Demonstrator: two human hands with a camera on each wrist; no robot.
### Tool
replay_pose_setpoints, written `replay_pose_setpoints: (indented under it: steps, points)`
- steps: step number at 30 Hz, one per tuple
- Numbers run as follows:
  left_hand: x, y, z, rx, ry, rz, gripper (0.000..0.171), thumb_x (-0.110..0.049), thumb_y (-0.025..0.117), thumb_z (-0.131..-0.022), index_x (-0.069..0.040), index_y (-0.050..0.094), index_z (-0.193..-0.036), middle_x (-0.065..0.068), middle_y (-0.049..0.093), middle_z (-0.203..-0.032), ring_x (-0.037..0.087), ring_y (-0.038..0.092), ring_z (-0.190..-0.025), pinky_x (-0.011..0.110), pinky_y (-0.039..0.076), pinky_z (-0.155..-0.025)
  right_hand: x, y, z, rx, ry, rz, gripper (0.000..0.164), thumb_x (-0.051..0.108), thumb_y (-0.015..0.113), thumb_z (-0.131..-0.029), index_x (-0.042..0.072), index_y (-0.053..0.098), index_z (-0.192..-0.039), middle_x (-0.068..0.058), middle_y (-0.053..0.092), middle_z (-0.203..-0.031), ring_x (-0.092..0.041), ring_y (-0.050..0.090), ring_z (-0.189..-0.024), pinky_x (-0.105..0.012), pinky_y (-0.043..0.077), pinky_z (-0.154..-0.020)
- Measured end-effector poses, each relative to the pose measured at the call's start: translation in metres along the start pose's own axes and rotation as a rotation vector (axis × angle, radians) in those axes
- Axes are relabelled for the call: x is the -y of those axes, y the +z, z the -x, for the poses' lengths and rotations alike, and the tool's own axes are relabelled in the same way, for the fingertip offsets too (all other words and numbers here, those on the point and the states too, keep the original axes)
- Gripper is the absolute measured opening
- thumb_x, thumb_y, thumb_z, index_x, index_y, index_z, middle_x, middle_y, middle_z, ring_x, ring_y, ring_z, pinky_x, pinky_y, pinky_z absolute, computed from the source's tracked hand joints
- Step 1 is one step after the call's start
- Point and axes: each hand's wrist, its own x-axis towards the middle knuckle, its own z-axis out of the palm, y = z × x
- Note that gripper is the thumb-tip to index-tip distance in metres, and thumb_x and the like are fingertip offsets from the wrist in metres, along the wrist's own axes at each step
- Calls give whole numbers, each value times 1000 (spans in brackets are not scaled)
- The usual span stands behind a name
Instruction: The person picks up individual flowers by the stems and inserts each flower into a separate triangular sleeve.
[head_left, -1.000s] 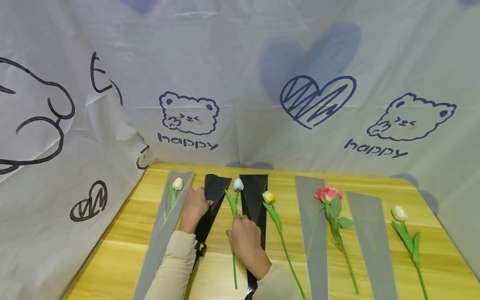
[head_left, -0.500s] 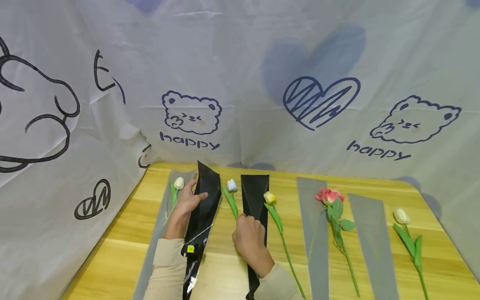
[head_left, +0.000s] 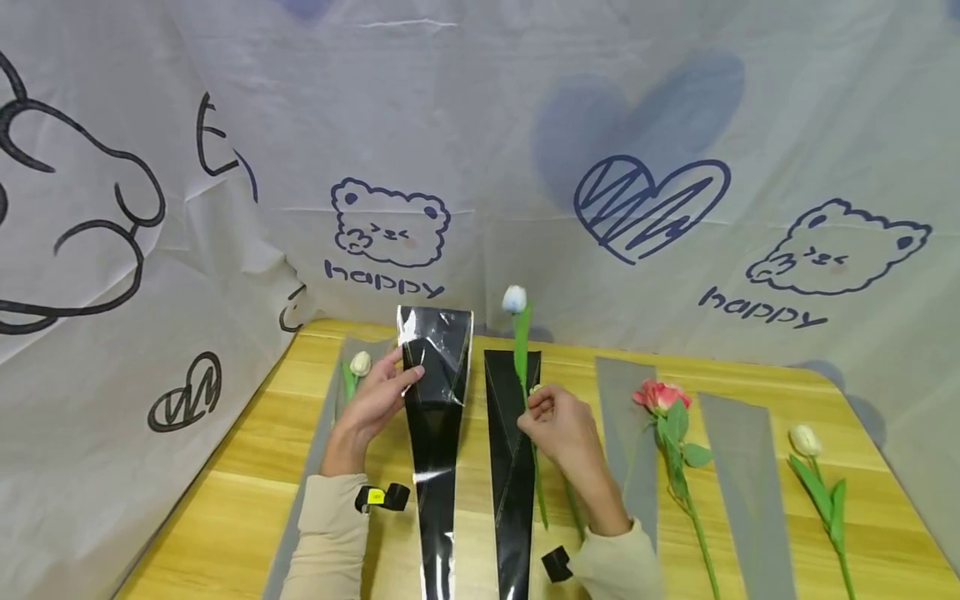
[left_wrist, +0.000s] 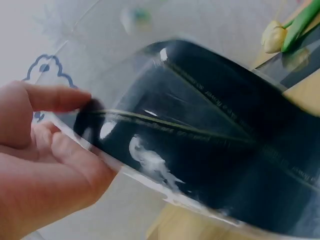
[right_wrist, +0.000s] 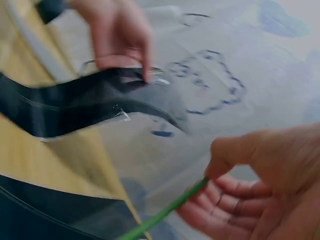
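Observation:
My left hand (head_left: 378,396) pinches the wide upper end of a black flower sleeve (head_left: 438,433) with a clear front, raised off the table at that end. In the left wrist view the thumb lies over the sleeve's edge (left_wrist: 175,130), and gold lines with small print run along it. My right hand (head_left: 562,425) pinches the green stem of a pale blue-white tulip (head_left: 514,300), held upright above the table. The right wrist view shows the stem (right_wrist: 170,207) between thumb and fingers; the bloom is out of that view.
A second black sleeve (head_left: 510,467) lies beneath the tulip. Grey sleeves (head_left: 630,467) lie right, with a pink rose (head_left: 660,396) and a white tulip (head_left: 806,439). Another white tulip (head_left: 361,364) lies in the grey sleeve at far left. My right hand mostly hides a yellow tulip.
My left hand has lifted the black sleeve and turned its clear front upward. My right hand has picked the blue-white tulip off the table and moved it right and up.

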Motion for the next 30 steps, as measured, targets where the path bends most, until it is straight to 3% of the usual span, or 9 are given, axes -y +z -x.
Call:
replay_pose_setpoints:
  steps: [3,5,9,14,20,21,23,26,30]
  points:
    - [2,8,-2,66,-9,-17,53,-3,46,-107,2,29,-158,1,71,-107,7,68,-88,28,56,-84,-5,-17,-3,-52,-11,-163,12,3,65,-89,1,67,-101,-9,69,-90,-20,68,-79,-30,55,-68]
    - [5,14,-3,93,-18,-13,48,-7,47,-109,3,36,-154,0,72,-107,6,68,-88,27,55,-85,-9,-27,-4,-75,-11,-285,14,1,66,-92,-3,66,-106,-15,70,-95,-22,69,-83,-32,59,-70]
    - [8,26,-6,97,-29,-3,27,-15,49,-110,3,56,-129,0,72,-101,10,69,-91,29,56,-83,-16,-40,-6,-100,16,-505,19,-5,65,-97,-9,63,-115,-23,70,-103,-17,71,-85,-34,61,-72]
    - [15,37,-9,52,23,-142,18,-13,56,-107,-1,64,-96,1,65,-83,13,61,-79,27,51,-75,-19,-48,-8,-136,36,-630,24,-1,68,-97,-10,62,-118,-14,72,-100,-15,72,-86,-33,60,-73]
    - [20,46,-10,12,63,-311,46,-12,67,-101,-7,39,-65,-3,29,-61,13,29,-57,26,27,-59,-20,-53,-10,-215,-10,-769,25,-3,70,-95,-12,62,-117,-6,72,-95,-21,73,-88,-36,60,-75]
    - [21,47,-10,11,65,-327,46,-12,69,-99,-6,40,-64,-4,27,-61,13,25,-56,27,25,-57,-20,-54,-10,-233,-17,-797,25,-4,70,-95,-13,62,-117,-6,72,-95,-21,73,-89,-35,60,-75]
    - [21,51,-10,26,67,-343,36,-11,71,-98,1,55,-68,-4,42,-59,12,32,-56,27,28,-58,-19,-57,-10,-275,-30,-854,24,-7,69,-95,-14,62,-116,-6,74,-95,-22,73,-91,-36,60,-76]
    - [22,56,-10,61,68,-357,17,-9,73,-95,9,73,-93,3,69,-73,12,51,-63,26,40,-63,-17,-63,-8,-358,-62,-951,21,-9,69,-93,-14,62,-113,-11,75,-96,-23,74,-91,-37,60,-76]
    - [22,63,-9,75,80,-362,20,-5,77,-92,10,73,-105,13,75,-90,16,67,-75,26,53,-69,-11,-71,-4,-476,-161,-1064,21,-9,72,-91,-14,63,-109,-16,73,-94,-25,74,-88,-36,60,-75]
